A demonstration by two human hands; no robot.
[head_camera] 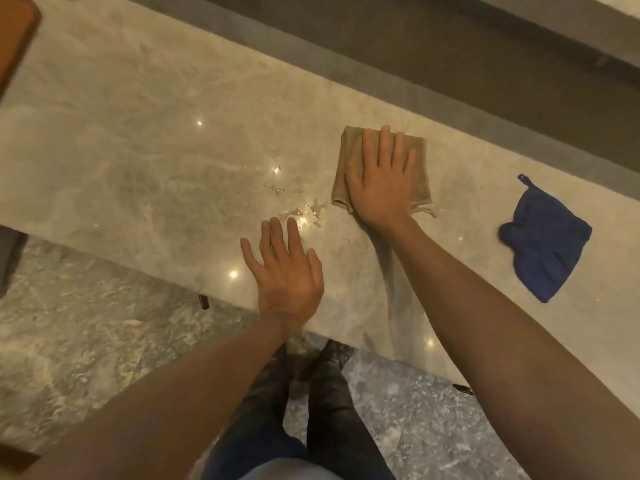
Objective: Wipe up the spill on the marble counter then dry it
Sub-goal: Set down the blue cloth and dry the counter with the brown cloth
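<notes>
tan cloth flat under your right hand, spill still beside it

your right hand (379, 181) lies spread, palm down, fingers (385, 147) extended, pressing the folded tan cloth (420, 174) onto the marble counter (121, 133). it pinches nothing; it just holds the cloth flat. the cloth sits toward the far edge of the counter, roughly midway along the stretch in view. your left hand (285, 268) is open too, fingers apart, near the counter's near edge; you cannot tell from this view whether it touches the stone or hovers just above it.

the spill (301, 206) is a scatter of small clear puddles and droplets between your 2 hands, just beside the cloth's near-left corner. it looks thin and shallow, so it should soak up rather than run.

the cloth looks soft, light and limp. it will likely bunch if you push from 1 corner, so keep the palm over its middle and slide it whole. polished marble is slick, more so when wet, so it should glide easily under light pressure.

the blue cloth (547, 237) lies crumpled toward the right end of the counter, well apart from the spill, untouched. it probably serves for drying; grab it by a loose fold, since it is equally floppy.
</notes>
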